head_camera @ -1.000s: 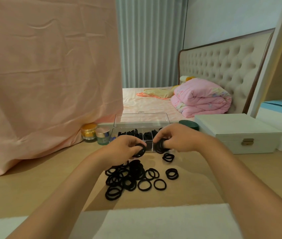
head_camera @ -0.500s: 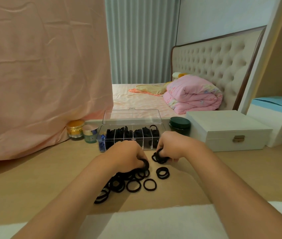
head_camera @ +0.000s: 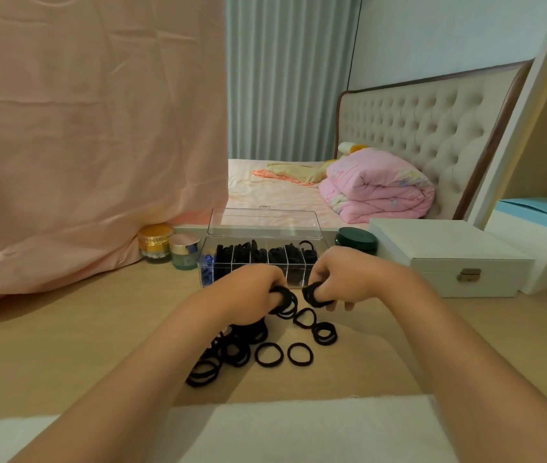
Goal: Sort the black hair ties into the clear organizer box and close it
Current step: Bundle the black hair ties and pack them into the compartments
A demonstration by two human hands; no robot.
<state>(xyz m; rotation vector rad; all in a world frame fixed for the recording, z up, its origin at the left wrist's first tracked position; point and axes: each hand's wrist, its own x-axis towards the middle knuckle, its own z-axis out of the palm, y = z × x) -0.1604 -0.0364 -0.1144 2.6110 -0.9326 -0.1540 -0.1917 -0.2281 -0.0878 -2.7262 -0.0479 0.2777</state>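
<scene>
Both hands were low over the worktop [head_camera: 65, 329], knuckles up, just in front of the clear organizer box [head_camera: 258, 262]. The left hand [head_camera: 248, 292] was curled closed, its fingertips pinched on a black hair tie [head_camera: 287, 297] that hung at its inner side. The right hand [head_camera: 342, 279] was likewise closed, thumb and fingers clamped on a small bunch of ties [head_camera: 312, 293]. The two hands sat near each other, not touching, with their held ties almost meeting between them.

Below and toward the person from both hands lay the loose pile of hair ties [head_camera: 232, 352], densest under the left forearm, with single rings [head_camera: 300, 354] spread apart beneath the right hand.

Beyond the hands the organizer box stood with its lid [head_camera: 265, 222] raised upright at the back. Most of its divided compartments held black ties; the compartment farthest to the left held something blue, too small to identify.

To the left of the left hand, beside the box, stood a gold-lidded jar [head_camera: 156, 242] and a smaller jar [head_camera: 183, 250], close against the hanging pink cloth [head_camera: 92, 128]. To the right of the right hand sat a dark green round tin [head_camera: 356, 240] and a white latched case [head_camera: 445, 259].
</scene>
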